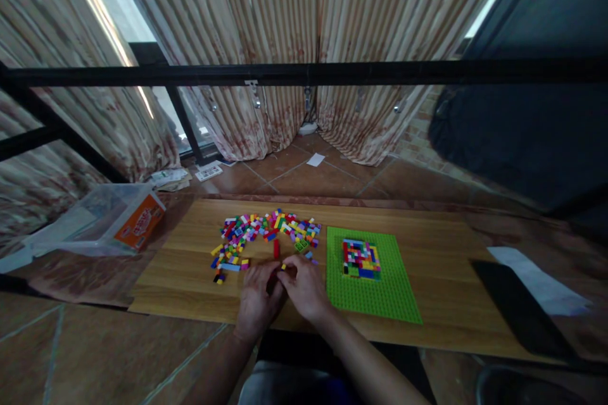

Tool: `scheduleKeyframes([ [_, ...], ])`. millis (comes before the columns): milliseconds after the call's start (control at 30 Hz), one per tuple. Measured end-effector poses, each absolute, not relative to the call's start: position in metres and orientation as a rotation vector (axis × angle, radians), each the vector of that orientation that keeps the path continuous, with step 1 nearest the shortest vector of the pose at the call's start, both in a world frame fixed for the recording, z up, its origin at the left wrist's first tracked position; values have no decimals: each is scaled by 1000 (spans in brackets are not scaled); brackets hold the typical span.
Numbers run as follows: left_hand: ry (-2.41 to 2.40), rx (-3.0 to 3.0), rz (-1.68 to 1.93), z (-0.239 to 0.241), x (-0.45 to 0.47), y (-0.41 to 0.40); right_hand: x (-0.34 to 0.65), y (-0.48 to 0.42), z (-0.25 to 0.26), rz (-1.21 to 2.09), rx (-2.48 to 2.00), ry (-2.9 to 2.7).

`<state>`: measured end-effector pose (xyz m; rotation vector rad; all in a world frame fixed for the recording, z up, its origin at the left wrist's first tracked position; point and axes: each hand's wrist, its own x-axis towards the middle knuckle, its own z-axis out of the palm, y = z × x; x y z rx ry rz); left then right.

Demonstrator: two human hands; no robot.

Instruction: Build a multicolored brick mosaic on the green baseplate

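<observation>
My left hand (pixel 256 294) and my right hand (pixel 304 288) meet on the wooden board (pixel 441 278), fingers curled and pinched together around small bricks; a red piece shows between them and a yellow bit sits at my right fingertips. Just beyond the hands stands a red brick (pixel 276 249). A heap of small coloured bricks (pixel 259 234) arcs across the board behind it. To the right lies a green baseplate (pixel 380 291) with a patch of coloured bricks (pixel 361 259) built on it.
A clear plastic box with an orange label (pixel 114 221) lies left of the board. A dark flat object (pixel 517 310) and white paper (pixel 536 281) lie at the right. Curtains and a black rail (pixel 304 73) stand beyond the board.
</observation>
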<state>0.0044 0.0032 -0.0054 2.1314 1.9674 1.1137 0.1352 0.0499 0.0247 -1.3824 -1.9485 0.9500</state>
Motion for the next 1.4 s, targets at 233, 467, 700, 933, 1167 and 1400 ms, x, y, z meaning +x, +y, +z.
scheduleKeyframes([
  [233,1969,2297,1138,2,6,0,137,48,19,1174,-1357,-1734],
  [467,1978,2308,1161,6,8,-1,139,45,22,1275,-1291,-1690],
  [700,1995,2358,1109,6,9,-4,134,40,22,1076,-1433,-1780],
  [933,1996,2371,1180,3,10,-4,147,33,32,761,-1361,-1928],
  [1167,1971,2317,1220,4,8,-4,225,39,35,498,-1419,-1886],
  [1400,1985,2271,1233,3,7,-3,259,56,30,317,-1515,-2060],
])
